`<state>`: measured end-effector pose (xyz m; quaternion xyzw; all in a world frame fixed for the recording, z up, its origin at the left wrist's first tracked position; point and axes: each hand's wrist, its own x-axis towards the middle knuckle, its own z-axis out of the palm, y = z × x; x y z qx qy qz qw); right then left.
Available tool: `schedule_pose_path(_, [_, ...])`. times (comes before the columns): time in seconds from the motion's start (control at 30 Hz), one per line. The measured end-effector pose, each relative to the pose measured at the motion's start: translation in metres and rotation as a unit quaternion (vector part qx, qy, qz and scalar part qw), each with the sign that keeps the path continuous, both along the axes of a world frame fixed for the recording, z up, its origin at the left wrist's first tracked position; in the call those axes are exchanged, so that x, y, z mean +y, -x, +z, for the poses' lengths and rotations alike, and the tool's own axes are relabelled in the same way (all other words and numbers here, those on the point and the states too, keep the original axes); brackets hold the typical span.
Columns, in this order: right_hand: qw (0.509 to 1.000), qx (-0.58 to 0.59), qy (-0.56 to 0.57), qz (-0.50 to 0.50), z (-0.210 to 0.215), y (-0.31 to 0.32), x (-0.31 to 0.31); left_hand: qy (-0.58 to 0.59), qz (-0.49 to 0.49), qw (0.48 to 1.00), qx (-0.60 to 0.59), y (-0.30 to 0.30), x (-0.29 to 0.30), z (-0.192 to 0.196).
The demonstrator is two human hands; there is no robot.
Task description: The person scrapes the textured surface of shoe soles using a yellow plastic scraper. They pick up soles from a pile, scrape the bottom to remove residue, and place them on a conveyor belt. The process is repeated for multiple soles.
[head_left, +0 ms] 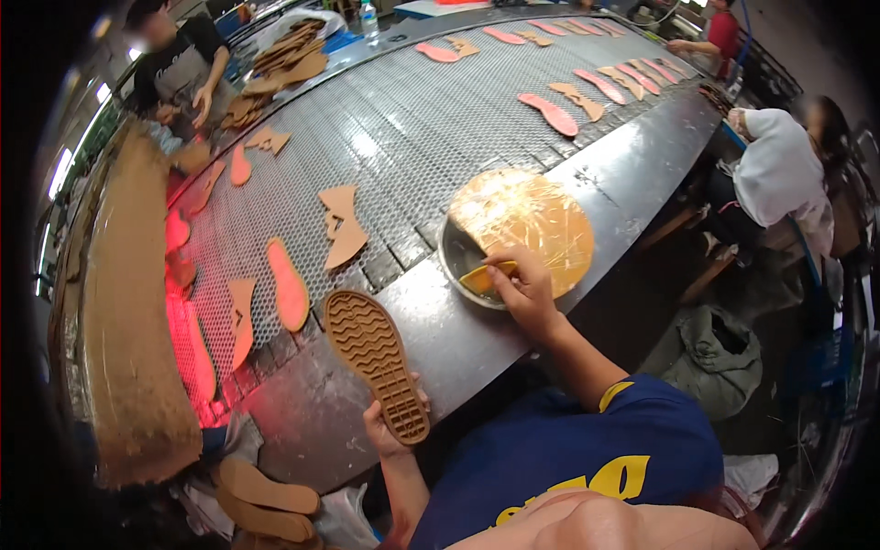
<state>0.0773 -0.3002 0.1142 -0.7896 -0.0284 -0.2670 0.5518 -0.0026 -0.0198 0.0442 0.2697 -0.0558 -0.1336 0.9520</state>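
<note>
Head view: I use the round pan (461, 246) as datum. Left of it, the left hand (389, 442) grips the brown shoe sole (374, 353) by one end, fingers curled. At the pan's uncovered side, the right hand (524, 289), nearly closed, pinches a yellow object (478, 278).

There are one treaded brown shoe sole (376, 362), lower center; one round pan (461, 249), center; one clear bottle (369, 20), top; and at least two tan soles (269, 488), lower left.
</note>
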Motion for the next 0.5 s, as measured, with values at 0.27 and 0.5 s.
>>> schedule_pose_path(0.27, [0.94, 0.09, -0.328, 0.024, 0.001, -0.013, 0.003, -0.018, -0.02, 0.999, 0.041, 0.001, -0.009, 0.002])
schedule_pose_path(0.5, [0.965, -0.159, -0.159, 0.136, 0.0, -0.01, 0.049, -0.076, -0.029, 0.996, 0.048, 0.002, -0.005, -0.006])
